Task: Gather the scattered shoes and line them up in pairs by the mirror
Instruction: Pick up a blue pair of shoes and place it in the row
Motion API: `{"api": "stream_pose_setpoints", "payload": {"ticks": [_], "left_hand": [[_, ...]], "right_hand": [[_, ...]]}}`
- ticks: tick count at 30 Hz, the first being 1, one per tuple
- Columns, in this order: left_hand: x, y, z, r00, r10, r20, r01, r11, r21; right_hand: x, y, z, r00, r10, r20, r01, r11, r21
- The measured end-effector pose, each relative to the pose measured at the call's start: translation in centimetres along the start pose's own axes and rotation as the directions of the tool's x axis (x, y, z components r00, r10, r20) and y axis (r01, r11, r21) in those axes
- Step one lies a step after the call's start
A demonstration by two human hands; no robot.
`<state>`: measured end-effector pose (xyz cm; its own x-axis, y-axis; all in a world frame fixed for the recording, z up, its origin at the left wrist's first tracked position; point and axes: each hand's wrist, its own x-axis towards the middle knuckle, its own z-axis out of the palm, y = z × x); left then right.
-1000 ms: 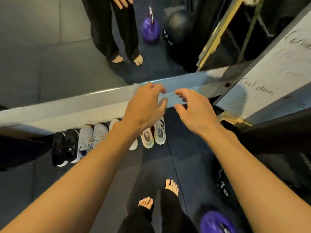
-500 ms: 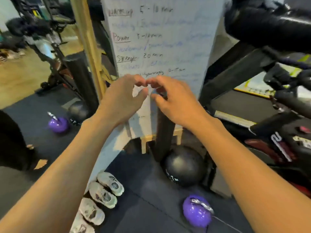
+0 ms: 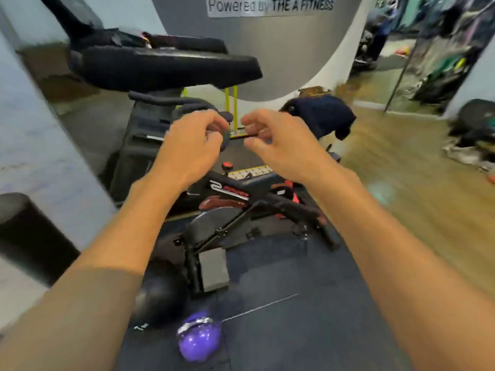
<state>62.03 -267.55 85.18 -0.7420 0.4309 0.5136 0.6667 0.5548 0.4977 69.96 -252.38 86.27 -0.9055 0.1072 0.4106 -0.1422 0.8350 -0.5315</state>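
- Our left hand (image 3: 192, 145) and right hand (image 3: 278, 145) hang before us, fingers loosely curled, holding nothing.
- No shoes show plainly; the blurred clutter (image 3: 466, 153) far right may include some, but we cannot tell.
- We judge this a searching step: next we must spot a stray shoe.
- The exercise bike (image 3: 241, 194), black ball (image 3: 160, 295) and purple weight (image 3: 199, 341) crowd us; the wood floor (image 3: 401, 183) on the right lies open.

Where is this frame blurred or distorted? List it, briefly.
Head view: motion smear is heaviest on the wooden floor at right. Head view: the left hand and right hand have soft edges. Head view: the wall sign is legible, the purple kettlebell fairly sharp. Head view: wide-angle bowing at the borders.
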Motion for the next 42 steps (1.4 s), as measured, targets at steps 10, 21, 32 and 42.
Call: {"api": "stream_pose_setpoints", "payload": {"ticks": [10, 21, 32, 42], "left_hand": [[11.3, 17.6, 20.8, 0.922, 0.317, 0.221, -0.267, 0.936, -0.229], [26.0, 36.2, 42.4, 0.761, 0.587, 0.275, -0.410, 0.765, -0.496], [37.7, 57.0, 65.9, 0.687, 0.675, 0.267, -0.465, 0.692, -0.552], [52.1, 67.0, 85.2, 0.709, 0.639, 0.298, -0.451, 0.736, -0.505]], "right_hand": [[-3.9, 21.2, -15.7, 0.901, 0.356, -0.249, -0.385, 0.920, -0.078], [-3.9, 41.1, -33.3, 0.694, 0.540, -0.476, -0.675, 0.718, -0.171], [-4.8, 66.2, -51.3, 0.585, 0.556, -0.591, -0.767, 0.616, -0.180], [0.2, 89.7, -64.2, 0.555, 0.584, -0.592, -0.784, 0.605, -0.138]]}}
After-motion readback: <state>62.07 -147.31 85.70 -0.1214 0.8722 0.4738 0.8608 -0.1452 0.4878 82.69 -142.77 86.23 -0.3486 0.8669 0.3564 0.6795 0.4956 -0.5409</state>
